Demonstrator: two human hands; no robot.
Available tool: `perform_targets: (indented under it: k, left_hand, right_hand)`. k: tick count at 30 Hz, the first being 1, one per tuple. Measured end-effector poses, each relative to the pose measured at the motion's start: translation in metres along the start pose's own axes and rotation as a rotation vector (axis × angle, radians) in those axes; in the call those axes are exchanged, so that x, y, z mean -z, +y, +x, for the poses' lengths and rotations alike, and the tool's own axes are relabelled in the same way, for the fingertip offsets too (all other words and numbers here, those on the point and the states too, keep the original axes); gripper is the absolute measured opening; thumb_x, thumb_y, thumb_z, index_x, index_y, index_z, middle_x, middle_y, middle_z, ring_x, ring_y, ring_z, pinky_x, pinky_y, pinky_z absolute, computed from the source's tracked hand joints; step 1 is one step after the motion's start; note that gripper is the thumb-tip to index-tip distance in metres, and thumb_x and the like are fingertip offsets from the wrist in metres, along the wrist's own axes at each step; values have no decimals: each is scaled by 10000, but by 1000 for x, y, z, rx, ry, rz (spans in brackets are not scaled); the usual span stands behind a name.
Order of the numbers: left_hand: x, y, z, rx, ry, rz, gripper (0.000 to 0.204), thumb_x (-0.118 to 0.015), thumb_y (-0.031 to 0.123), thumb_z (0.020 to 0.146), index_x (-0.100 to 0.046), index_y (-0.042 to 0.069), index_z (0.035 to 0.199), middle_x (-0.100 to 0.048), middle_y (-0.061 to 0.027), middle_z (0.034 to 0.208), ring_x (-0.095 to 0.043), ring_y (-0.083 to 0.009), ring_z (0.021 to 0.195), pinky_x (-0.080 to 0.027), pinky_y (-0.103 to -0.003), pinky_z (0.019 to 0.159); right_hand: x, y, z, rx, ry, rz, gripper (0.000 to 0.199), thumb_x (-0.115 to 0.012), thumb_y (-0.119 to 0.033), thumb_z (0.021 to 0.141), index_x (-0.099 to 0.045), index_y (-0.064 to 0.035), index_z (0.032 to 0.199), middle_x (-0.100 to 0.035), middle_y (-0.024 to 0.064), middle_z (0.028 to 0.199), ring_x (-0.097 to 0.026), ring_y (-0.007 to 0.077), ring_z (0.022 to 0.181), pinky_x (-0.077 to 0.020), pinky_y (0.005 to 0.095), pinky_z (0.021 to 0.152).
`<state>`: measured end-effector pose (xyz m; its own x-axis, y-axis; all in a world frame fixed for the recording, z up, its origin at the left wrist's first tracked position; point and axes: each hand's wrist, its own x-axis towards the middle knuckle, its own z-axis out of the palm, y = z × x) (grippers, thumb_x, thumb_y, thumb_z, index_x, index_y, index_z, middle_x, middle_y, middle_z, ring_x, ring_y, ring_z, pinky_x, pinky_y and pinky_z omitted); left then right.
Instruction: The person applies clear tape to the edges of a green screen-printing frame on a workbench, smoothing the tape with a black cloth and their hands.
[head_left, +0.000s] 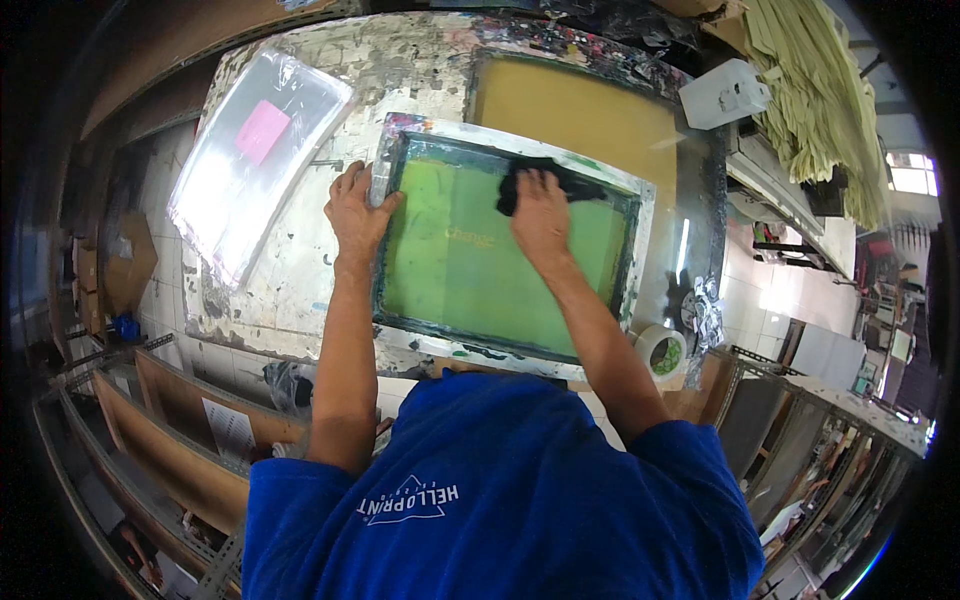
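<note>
A person's two bare hands at a rectangular screen frame with white, paint-marked bars (450, 130), which lies on a pale desk with dark stains and flaking paint (265, 318). A translucent green mesh panel (425, 280) fills the frame; small yellowish lettering (468, 238) stands near its middle. The left hand (358, 212) rests at the upper part of the frame's left bar, its thumb parted from the fingers and laid across the bar, the fingers along the outer side; whether they squeeze the bar cannot be told. The right hand (541, 215) holds a crumpled black cloth (575, 186) against the upper right part of the mesh, its fingers set close together and bent over the cloth, their tips partly sunk in its folds.

Beyond the frame, and partly covered by it, lies a second frame with a tan-yellow panel (580, 100). To the left, apart from the frame, is a clear, shiny plastic packet (220, 195) bearing a pink rectangular slip (263, 132). A translucent white plastic container (722, 95) stands at upper right. Just beside the frame's lower right corner is a white ring-shaped roll (644, 350), with crumpled silver foil (706, 305) near it.
</note>
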<state>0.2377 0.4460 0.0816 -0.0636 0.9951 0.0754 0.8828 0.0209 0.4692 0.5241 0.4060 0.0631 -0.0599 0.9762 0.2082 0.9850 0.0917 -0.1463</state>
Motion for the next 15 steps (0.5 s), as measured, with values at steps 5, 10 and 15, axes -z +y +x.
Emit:
perform_targets:
  k: [5,10,15]
  left_hand:
    - [0,0,1,16,-12,18,690,-816,369,700,-624,101,1307,-518,-48,1441,-409,-296,1342,-327,-502,1091]
    - [-1,-3,3,9,-14,-5,687,-815,378,689,-631,133,1303,-515,-47,1440,-413,-305,1337,-331,-514,1084]
    - [-8,-12,4,-34,37,18,689,-816,405,662,-648,146,1278,-537,-70,1407,-437,-324,1311,-357,-522,1057]
  right_hand:
    - [30,78,-42,-139,-27,-250,428,-563,-69,786,-571,50,1197,-623,214,1231,-551,378,1094,-466,461,913]
    - [32,82,-30,-257,-153,-400,282,-605,-101,764,-592,40,1008,-640,223,1051,-577,341,956,-484,434,807]
    - [22,68,-17,-329,-52,-468,308,-672,-197,731,-597,21,935,-629,207,976,-561,319,921,-462,417,767]
